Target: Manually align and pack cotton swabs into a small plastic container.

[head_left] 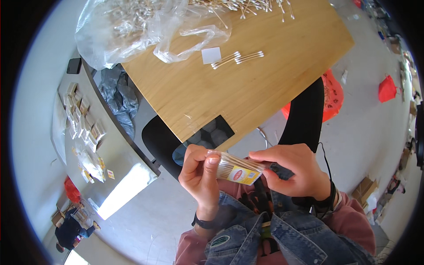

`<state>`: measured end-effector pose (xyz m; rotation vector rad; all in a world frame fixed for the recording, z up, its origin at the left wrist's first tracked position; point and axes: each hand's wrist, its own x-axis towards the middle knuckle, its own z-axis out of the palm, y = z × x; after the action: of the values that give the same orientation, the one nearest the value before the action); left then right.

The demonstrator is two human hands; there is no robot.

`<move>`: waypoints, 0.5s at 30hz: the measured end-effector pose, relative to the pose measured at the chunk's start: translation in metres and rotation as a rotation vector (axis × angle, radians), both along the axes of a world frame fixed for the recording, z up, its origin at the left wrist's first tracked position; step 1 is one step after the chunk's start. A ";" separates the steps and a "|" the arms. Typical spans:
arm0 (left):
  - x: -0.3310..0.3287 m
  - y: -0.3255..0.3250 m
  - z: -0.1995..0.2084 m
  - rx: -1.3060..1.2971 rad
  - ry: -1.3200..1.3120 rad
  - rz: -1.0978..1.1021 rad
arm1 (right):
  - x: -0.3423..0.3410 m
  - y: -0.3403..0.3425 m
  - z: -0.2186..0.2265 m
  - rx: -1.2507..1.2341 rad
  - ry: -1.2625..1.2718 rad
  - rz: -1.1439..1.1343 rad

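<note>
Between my two hands, in front of my chest, is a flat clear packet of cotton swabs (226, 167) with a yellow, white and red label. My left hand (202, 172) pinches its left end, thumb on top near the edge. At the other end, my right hand (293, 170) has thumb and forefinger closed on the packet's right edge. On the wooden table (282, 84) beyond lie two small groups of loose cotton swabs (238, 58) beside a white square card (211, 55).
A big clear plastic bag (128, 35) of loose swabs covers the table's far left. Stacked packets (81, 112) and a black phone (73, 66) lie on a side table at left. A black chair (304, 112) and red bag (332, 95) stand right. A person (70, 232) is at lower left.
</note>
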<state>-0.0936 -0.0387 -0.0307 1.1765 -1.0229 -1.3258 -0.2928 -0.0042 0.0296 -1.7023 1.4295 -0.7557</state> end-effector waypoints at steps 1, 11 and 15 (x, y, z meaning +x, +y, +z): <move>-0.001 0.000 0.002 0.002 0.003 -0.031 | 0.000 -0.001 0.000 0.071 -0.119 -0.040; 0.000 0.002 0.004 -0.087 0.020 -0.274 | 0.017 -0.007 -0.002 0.263 -0.490 -0.211; 0.002 -0.002 0.005 -0.129 -0.021 -0.325 | 0.015 -0.011 0.004 0.326 -0.431 -0.205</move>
<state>-0.0919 -0.0408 -0.0259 0.9563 -1.3361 -1.4744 -0.2773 -0.0153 0.0339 -1.0783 1.3429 -0.8821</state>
